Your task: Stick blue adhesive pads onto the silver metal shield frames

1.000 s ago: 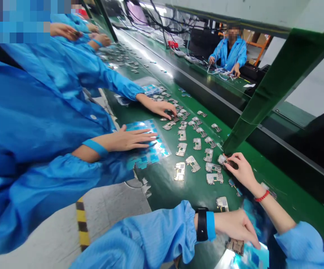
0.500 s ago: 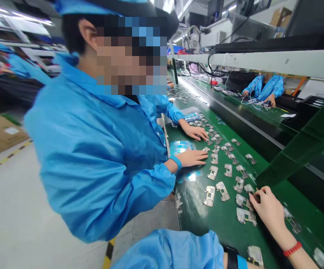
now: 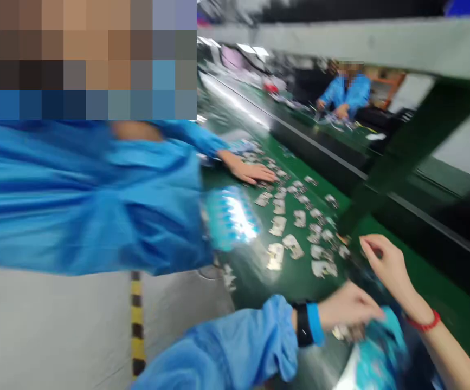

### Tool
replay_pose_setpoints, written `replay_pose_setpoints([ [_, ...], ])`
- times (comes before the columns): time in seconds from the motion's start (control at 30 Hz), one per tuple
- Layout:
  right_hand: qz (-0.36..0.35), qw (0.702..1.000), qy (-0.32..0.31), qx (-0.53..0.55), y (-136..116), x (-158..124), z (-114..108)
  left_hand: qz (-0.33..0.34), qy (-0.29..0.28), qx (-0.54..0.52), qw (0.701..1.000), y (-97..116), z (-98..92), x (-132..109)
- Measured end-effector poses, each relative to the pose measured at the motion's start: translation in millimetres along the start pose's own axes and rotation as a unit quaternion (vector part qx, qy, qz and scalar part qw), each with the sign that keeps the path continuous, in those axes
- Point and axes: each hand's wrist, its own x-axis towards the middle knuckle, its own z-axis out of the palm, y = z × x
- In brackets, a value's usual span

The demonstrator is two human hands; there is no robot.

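Note:
My left hand [image 3: 351,306], with a black watch and blue wrist strap, reaches in from the bottom, blurred. Its fingers are closed at the edge of a teal-blue plastic film [image 3: 381,349], which is also smeared. Below that hand lies a small metal plate [image 3: 342,331]. My right hand [image 3: 385,260], wearing a red bracelet, hovers over the bench with thumb and fingertips pinched together; anything between them is too small to make out. Left of it, several small silver metal plates with cut-outs [image 3: 324,268] lie on the green bench top [image 3: 255,281].
A co-worker in a blue smock [image 3: 96,206] stands to the left, one hand [image 3: 251,170] spread among the plates. A shiny blue film sheet [image 3: 230,219] lies by them. A green post [image 3: 385,162] rises beyond my right hand. Another person [image 3: 346,95] works across the line.
The view has swung right and down. My left hand has come into sight, with the teal-blue film beneath it. My right hand has come away from the plates it was touching.

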Motion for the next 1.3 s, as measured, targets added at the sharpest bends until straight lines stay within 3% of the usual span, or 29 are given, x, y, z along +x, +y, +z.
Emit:
replay_pose_setpoints([
  [0.07, 0.088, 0.991, 0.019, 0.104, -2, -21, -35, -0.010, -0.006, -0.037, 0.999, -21, 38.1, 10],
  [0.13, 0.179, 0.971, 0.036, 0.157, -6, -49, -61, -0.004, 0.020, -0.066, 0.998, -32, 58.1, 13],
  [0.23, 0.269, 0.938, 0.066, 0.207, -17, -100, -76, 0.009, 0.014, -0.073, 0.997, -34, 62.8, 11],
  [0.37, 0.318, 0.918, 0.022, 0.236, -28, -147, -65, -0.011, -0.051, -0.042, 0.998, -34, 61.4, 5],
  [0.5, 0.325, 0.907, -0.002, 0.268, -31, -158, -51, 0.019, -0.081, 0.004, 0.996, -38, 65.8, 3],
  [0.67, 0.334, 0.917, 0.072, 0.207, -31, -169, -45, 0.034, -0.114, 0.028, 0.993, -38, 69.8, 1],
  [0.8, 0.301, 0.939, 0.112, 0.123, -34, -177, -45, -0.017, -0.078, -0.010, 0.997, -43, 70.8, 1],
  [0.93, 0.195, 0.960, 0.196, -0.035, -34, -182, -51, -0.089, -0.090, -0.048, 0.991, -45, 70.5, 3],
  [1.0, 0.189, 0.947, 0.257, -0.046, -31, -187, -56, -0.087, -0.102, -0.047, 0.990, -43, 70.7, 3],
  [1.1, 0.258, 0.908, 0.328, 0.044, -25, -195, -63, -0.051, -0.121, -0.047, 0.990, -41, 72.0, 2],
  [1.2, 0.325, 0.869, 0.337, 0.164, -19, -201, -66, -0.039, -0.127, -0.062, 0.989, -41, 74.0, 1],
  [1.3, 0.347, 0.842, 0.314, 0.268, -15, -203, -65, -0.062, -0.114, -0.083, 0.988, -41, 75.2, 1],
])
